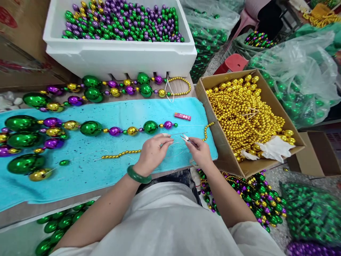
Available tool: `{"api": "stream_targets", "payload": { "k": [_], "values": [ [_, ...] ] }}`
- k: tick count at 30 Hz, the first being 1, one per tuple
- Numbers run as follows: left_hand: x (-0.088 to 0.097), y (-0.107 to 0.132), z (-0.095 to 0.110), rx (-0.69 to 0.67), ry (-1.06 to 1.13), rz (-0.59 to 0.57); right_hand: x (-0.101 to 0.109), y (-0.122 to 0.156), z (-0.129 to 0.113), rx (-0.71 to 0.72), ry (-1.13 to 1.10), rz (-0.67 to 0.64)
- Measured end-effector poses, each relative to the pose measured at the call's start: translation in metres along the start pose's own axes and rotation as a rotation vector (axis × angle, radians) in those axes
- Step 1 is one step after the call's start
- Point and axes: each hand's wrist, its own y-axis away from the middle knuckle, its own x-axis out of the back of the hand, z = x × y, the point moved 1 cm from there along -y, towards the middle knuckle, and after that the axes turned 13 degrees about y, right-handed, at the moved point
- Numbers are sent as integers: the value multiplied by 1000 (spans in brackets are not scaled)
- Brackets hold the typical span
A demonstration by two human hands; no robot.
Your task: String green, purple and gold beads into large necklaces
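Observation:
My left hand, a green bangle on its wrist, pinches a thin strand, probably thread; the fingertips hide its end. Facing it, my right hand grips small thread snips, their tips pointing at the strand. Just beyond my hands lies a string of green, purple and gold beads, its white thread running right to a short gold bead chain. Another gold bead chain passes left of my left hand. A pink packet lies on the blue towel.
A white foam box of small beads stands at the back. On the right, a cardboard box holds gold bead chains. Finished-looking strings lie along the far table edge. Bags of green beads and bead strands lie on the floor.

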Motion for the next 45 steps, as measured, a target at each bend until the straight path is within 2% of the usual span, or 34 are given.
{"api": "stream_targets", "payload": {
  "k": [2, 4, 6, 7, 10, 11, 13, 15, 18, 20, 24, 28, 32, 35, 36, 39, 42, 45],
  "values": [
    [11, -2, 6, -11, 11, 34, 2, -3, 4, 128, 443, 76],
    [23, -6, 16, -28, 16, 61, 6, -4, -2, 205, 651, 155],
    [33, -10, 27, -33, 41, 79, 9, -6, -17, 269, 506, 180],
    [36, -11, 32, -30, 71, 83, 9, -7, -26, 297, 324, 133],
    [35, -8, 45, -44, 231, 101, 2, -11, -57, 325, -318, -172],
    [33, -6, 48, -58, 293, 118, -1, -11, -65, 309, -464, -245],
    [28, -1, 47, -52, 417, 168, -5, -10, -77, 279, -605, -274],
    [25, 3, 40, 24, 571, 172, -7, -10, -82, 273, -616, -215],
    [25, 10, 26, 227, 785, 9, -3, -11, -83, 298, -603, -155],
    [30, 15, 19, 303, 812, -58, 0, -11, -86, 328, -602, -136],
    [42, 21, 19, 251, 761, -30, 2, -6, -99, 403, -562, -141],
    [47, 23, 23, 214, 721, -53, -3, 2, -114, 416, -523, -228],
    [45, 24, 19, 79, 663, 31, -3, 2, -120, 441, -543, -319],
    [44, 25, 15, 150, 682, 54, 10, -19, -110, 469, -417, -329],
    [46, 26, 14, 184, 680, 75, 16, -30, -102, 458, -330, -272],
    [59, 29, 16, 210, 627, 174, 28, -70, -70, 355, 47, 21],
    [75, 32, 20, 175, 535, 260, 17, -96, -42, 327, 423, -3],
    [86, 36, 19, 144, 484, 298, -4, -104, -32, 333, 628, -69]
  ]
}}
